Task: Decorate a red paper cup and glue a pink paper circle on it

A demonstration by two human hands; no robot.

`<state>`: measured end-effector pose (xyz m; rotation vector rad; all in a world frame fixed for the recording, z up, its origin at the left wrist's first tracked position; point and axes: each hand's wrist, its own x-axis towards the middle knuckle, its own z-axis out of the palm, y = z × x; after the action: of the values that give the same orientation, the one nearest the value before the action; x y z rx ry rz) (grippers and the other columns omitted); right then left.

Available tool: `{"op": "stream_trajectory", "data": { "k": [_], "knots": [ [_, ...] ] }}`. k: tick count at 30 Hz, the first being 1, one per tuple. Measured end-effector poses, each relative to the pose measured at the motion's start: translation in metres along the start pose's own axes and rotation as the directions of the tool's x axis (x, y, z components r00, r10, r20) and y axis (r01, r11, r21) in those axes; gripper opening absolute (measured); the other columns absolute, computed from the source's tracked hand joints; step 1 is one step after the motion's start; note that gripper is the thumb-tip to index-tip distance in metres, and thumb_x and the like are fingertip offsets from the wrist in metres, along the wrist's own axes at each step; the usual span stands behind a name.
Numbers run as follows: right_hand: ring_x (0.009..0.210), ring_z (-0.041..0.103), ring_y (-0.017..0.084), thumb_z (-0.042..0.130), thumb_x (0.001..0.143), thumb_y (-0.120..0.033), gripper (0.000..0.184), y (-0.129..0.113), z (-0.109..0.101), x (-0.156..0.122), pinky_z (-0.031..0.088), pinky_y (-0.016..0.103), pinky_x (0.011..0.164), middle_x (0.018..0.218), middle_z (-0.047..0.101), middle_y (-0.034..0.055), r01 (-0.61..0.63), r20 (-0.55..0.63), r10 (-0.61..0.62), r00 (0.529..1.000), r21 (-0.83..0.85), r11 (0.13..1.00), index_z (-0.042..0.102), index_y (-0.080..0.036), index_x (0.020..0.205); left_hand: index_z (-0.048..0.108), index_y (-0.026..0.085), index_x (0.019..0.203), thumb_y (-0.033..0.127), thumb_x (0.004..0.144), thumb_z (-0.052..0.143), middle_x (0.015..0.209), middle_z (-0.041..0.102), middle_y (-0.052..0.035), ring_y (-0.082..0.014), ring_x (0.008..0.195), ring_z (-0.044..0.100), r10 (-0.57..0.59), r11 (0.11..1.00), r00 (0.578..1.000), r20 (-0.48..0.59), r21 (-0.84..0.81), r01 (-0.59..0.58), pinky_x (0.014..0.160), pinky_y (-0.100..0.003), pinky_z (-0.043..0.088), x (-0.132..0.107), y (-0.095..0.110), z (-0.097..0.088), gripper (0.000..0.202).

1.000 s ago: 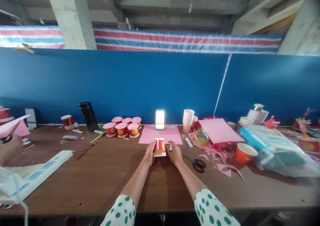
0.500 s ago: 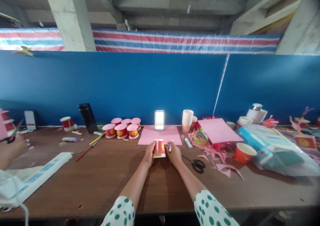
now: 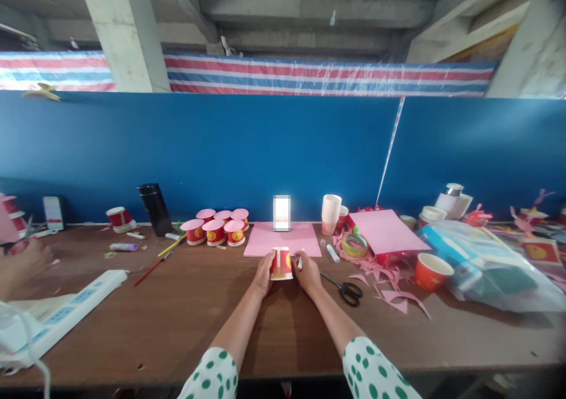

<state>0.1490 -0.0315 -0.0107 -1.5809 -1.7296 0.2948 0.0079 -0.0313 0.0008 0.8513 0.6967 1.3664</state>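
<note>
My left hand (image 3: pixel 264 274) is wrapped round the side of a red and white paper cup (image 3: pixel 281 264) with a yellow emblem, held just above the table's middle. Closed round a short white glue stick (image 3: pixel 300 264), my right hand (image 3: pixel 308 273) is at the cup's right side; most of the stick is hidden by the fingers. Behind the cup lies a pink paper sheet (image 3: pixel 260 243), with a phone (image 3: pixel 282 213) standing at its back edge. Black-handled scissors (image 3: pixel 350 293) rest right of my right hand, near another white tube (image 3: pixel 333 253).
Several cups with pink paper tops (image 3: pixel 214 231) stand back left, by a black flask (image 3: pixel 154 208). Pink scraps (image 3: pixel 395 297), tape (image 3: pixel 355 245), an orange cup (image 3: pixel 433 271) and a plastic bag (image 3: pixel 490 269) occupy the right. A power strip (image 3: pixel 84 304) and another person's hand (image 3: pixel 30 263) are left.
My hands and the cup keep nearly the same pose. At the far left, the other person's hand with scissors has shifted slightly, and the pink paper there has moved a little.
</note>
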Motion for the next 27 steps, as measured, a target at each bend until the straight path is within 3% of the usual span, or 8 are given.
{"op": "stream_trajectory", "data": {
  "k": [12, 27],
  "knots": [
    [0.077, 0.061, 0.015, 0.042, 0.085, -0.019, 0.027, -0.0016, -0.0036, -0.0021, 0.037, 0.019, 0.060, 0.093, 0.067, 0.0022, 0.068, 0.082, -0.063, 0.995, -0.050, 0.996, 0.061, -0.027, 0.102, 0.063, 0.012, 0.078, 0.047, 0.067, 0.065, 0.068, 0.066, -0.0032, -0.0148, 0.060, 0.059, 0.012, 1.000, 1.000, 0.025, 0.025, -0.013, 0.060, -0.027, 0.044, 0.0014, -0.0029, -0.0034, 0.037],
    [0.092, 0.058, 0.018, 0.043, 0.063, 0.000, 0.050, -0.0020, -0.0059, -0.0032, 0.038, 0.020, 0.072, 0.101, 0.064, 0.0031, 0.094, 0.128, -0.082, 0.988, -0.089, 0.992, 0.059, -0.025, 0.103, 0.063, 0.014, 0.074, 0.045, 0.067, 0.066, 0.069, 0.066, -0.0023, -0.0143, 0.061, 0.058, 0.061, 0.995, 0.998, 0.022, 0.073, -0.063, 0.062, -0.026, 0.045, 0.0005, -0.0037, -0.0031, 0.032]
  ]
}}
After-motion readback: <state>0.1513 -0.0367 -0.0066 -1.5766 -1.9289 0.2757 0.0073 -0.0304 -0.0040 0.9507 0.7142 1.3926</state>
